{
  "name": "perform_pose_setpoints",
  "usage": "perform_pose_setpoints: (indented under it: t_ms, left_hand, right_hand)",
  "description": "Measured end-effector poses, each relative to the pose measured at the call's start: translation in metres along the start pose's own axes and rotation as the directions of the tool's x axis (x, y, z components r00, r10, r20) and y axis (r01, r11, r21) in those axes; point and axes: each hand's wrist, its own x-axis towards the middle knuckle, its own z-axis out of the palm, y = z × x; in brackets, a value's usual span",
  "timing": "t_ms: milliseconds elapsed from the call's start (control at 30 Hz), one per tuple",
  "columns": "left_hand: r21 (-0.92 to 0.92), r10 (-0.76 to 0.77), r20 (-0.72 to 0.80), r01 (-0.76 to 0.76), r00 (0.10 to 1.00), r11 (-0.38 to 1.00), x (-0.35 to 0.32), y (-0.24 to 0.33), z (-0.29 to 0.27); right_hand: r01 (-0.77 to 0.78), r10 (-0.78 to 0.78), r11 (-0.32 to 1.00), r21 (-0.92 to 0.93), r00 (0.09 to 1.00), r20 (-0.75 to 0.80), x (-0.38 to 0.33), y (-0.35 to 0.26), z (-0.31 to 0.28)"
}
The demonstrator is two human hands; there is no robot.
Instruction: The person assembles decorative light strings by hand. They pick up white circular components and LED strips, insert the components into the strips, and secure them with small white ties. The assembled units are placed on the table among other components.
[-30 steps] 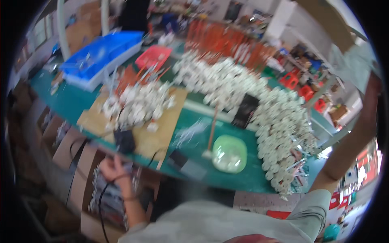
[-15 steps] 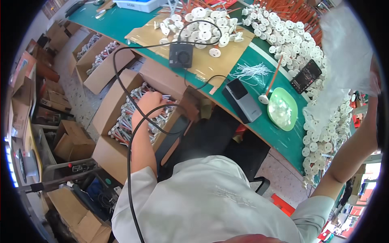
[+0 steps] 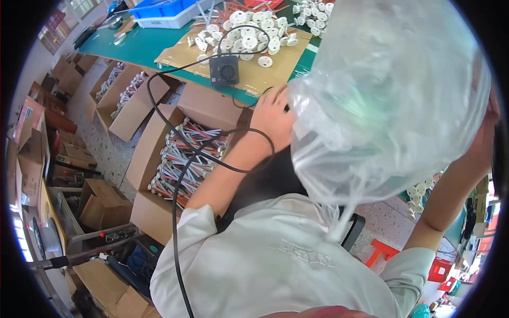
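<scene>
Clear plastic bag (image 3: 389, 95), greenish tint showing through. Left of the bag: green counter (image 3: 143, 45), brown cardboard sheet (image 3: 254, 69) with white round parts (image 3: 246, 40), black box (image 3: 224, 70), black cable (image 3: 180, 175). Blue tray (image 3: 159, 9) beyond; below, brown carton (image 3: 154, 159) of red-and-white wired pieces (image 3: 185, 153).

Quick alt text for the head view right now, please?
Both hands hold up a large clear plastic bag, left hand at its left edge, right hand at its right. Below lie a green workbench and a cardboard box of wired parts.

Wearing a plain white short-sleeve shirt (image 3: 275, 265), kinda wrinkled. Both forearms are bare. Small faint print on the chest.
</scene>
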Motion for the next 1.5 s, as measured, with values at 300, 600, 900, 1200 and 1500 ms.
perform_pose_setpoints:
  t_ms: [300, 600, 900, 1200, 1500]
  left_hand:
    - [-0.374, 0.154, 0.435, 0.022, 0.887, 0.927, 0.041, -0.032, 0.026]
    - [-0.340, -0.052, 0.020, 0.056, 0.998, 0.939, 0.008, -0.028, -0.031]
    - [-0.814, -0.428, 0.062, 0.294, 0.902, 0.501, 0.008, -0.018, -0.058]
    - [-0.915, -0.308, 0.329, 0.220, 0.893, -0.338, -0.016, 0.012, -0.091]
    - [-0.563, 0.258, 0.636, 0.667, 0.727, -0.488, -0.011, 0.042, -0.059]
  right_hand:
    - [-0.055, -0.162, 0.921, -0.386, 0.846, -0.508, -0.010, 0.055, -0.010]
    - [-0.146, -0.520, 0.353, -0.924, 0.791, -0.323, 0.036, 0.072, -0.009]
    - [-0.144, -0.398, 0.476, -0.867, 0.844, -0.359, 0.069, 0.090, -0.006]
    - [0.568, 0.416, 0.115, -0.815, 0.718, 0.558, -0.038, 0.129, 0.029]
    - [0.750, 0.627, 0.053, -0.659, 0.489, 0.606, -0.144, 0.171, 0.018]
